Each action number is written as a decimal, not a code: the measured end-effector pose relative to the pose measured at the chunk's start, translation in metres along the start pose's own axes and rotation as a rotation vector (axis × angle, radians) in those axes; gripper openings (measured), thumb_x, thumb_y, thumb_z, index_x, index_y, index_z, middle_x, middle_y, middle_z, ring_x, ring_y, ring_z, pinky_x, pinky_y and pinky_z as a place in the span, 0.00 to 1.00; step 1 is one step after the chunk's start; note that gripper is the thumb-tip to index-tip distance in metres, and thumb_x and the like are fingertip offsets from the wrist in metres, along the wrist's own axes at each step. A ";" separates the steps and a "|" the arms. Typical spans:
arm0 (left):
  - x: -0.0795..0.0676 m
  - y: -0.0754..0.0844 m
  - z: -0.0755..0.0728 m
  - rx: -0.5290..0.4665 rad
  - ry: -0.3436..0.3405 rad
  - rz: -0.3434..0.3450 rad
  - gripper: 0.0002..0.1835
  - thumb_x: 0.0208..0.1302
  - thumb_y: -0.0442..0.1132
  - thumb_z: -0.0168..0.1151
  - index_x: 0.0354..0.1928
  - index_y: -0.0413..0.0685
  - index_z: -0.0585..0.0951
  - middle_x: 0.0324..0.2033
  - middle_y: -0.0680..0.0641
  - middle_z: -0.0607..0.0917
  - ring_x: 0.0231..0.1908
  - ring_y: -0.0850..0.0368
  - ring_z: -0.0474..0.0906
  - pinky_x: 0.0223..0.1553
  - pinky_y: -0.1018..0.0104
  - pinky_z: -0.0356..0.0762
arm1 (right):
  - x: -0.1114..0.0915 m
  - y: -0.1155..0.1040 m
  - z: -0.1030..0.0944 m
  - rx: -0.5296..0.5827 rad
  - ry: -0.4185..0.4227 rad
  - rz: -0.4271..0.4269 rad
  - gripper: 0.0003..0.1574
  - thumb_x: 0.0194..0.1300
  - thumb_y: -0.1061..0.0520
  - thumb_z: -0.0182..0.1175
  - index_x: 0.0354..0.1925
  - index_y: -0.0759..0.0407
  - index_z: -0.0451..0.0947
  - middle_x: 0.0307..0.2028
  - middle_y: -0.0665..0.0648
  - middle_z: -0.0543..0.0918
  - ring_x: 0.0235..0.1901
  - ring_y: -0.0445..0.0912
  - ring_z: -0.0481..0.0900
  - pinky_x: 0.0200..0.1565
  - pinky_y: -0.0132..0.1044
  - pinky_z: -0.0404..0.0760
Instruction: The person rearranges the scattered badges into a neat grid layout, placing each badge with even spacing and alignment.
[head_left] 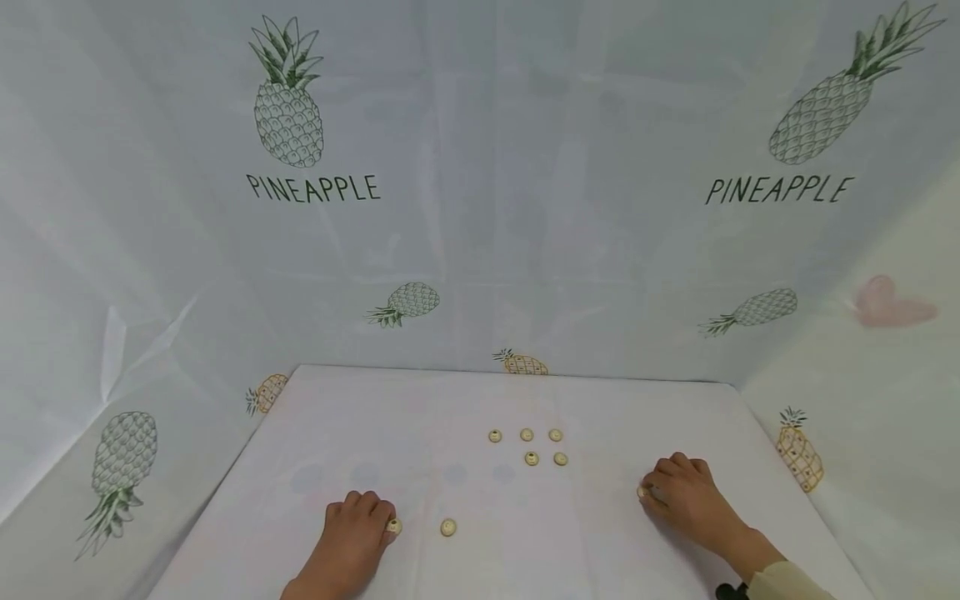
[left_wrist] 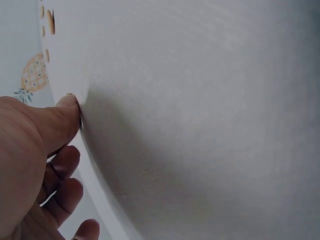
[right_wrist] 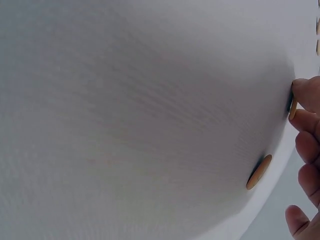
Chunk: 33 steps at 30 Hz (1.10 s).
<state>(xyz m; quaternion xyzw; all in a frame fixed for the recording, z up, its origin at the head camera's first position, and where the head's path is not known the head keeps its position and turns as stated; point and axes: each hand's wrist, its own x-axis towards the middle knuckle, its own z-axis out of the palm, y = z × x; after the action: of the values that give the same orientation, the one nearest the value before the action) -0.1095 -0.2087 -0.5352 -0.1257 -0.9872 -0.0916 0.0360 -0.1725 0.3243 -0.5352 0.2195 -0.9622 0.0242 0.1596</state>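
My left hand is low on the white table, its fingers bent around a small pale round wooden disc at the thumb side. In the left wrist view the thumb reaches down to the tabletop and hides that disc. Just right of this hand another disc lies flat. Further right, my right hand pinches a disc between thumb and forefinger, tilted close over the cloth. A second disc lies near its curled fingers in the right wrist view, hidden under the hand in the head view.
Several more discs lie in two short rows towards the back middle of the table. White cloth walls with printed pineapples stand around the back and sides. A small black object sits by the right sleeve.
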 end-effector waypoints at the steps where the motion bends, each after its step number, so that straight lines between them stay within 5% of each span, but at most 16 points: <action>1: -0.001 0.000 0.000 0.004 0.004 0.006 0.12 0.64 0.47 0.75 0.40 0.56 0.80 0.36 0.57 0.76 0.42 0.56 0.69 0.48 0.45 0.71 | 0.000 0.000 0.000 -0.001 0.009 -0.004 0.08 0.60 0.50 0.78 0.35 0.43 0.87 0.35 0.40 0.81 0.40 0.41 0.71 0.48 0.55 0.73; 8: -0.005 -0.002 0.002 0.026 0.011 -0.011 0.11 0.67 0.47 0.74 0.41 0.56 0.80 0.35 0.57 0.75 0.41 0.57 0.68 0.48 0.45 0.72 | 0.004 -0.001 0.000 0.009 0.103 -0.064 0.12 0.57 0.50 0.81 0.36 0.44 0.86 0.37 0.42 0.81 0.40 0.41 0.71 0.46 0.52 0.71; 17: -0.003 0.000 0.000 0.018 -0.029 -0.044 0.11 0.68 0.47 0.73 0.43 0.54 0.80 0.35 0.56 0.74 0.41 0.56 0.68 0.49 0.43 0.73 | 0.003 0.001 0.002 -0.007 0.095 -0.059 0.10 0.58 0.49 0.80 0.34 0.43 0.86 0.35 0.40 0.79 0.39 0.41 0.70 0.46 0.52 0.72; 26: -0.003 0.000 0.005 0.018 0.010 -0.015 0.13 0.64 0.46 0.76 0.42 0.56 0.80 0.34 0.58 0.74 0.40 0.56 0.70 0.44 0.47 0.73 | -0.001 0.002 -0.005 0.049 0.046 -0.040 0.09 0.59 0.49 0.80 0.36 0.40 0.87 0.34 0.37 0.78 0.38 0.37 0.68 0.47 0.51 0.71; 33: 0.001 0.000 0.007 0.032 -0.003 -0.026 0.13 0.63 0.46 0.76 0.42 0.55 0.80 0.33 0.57 0.74 0.39 0.56 0.69 0.44 0.46 0.74 | -0.001 0.005 -0.002 0.063 0.083 -0.058 0.11 0.55 0.52 0.81 0.33 0.41 0.88 0.32 0.36 0.79 0.38 0.36 0.69 0.46 0.48 0.70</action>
<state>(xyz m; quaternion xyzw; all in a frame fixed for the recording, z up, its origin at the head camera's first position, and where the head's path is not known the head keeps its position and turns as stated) -0.1108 -0.2074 -0.5420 -0.1123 -0.9901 -0.0761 0.0352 -0.1731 0.3293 -0.5336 0.2511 -0.9467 0.0590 0.1931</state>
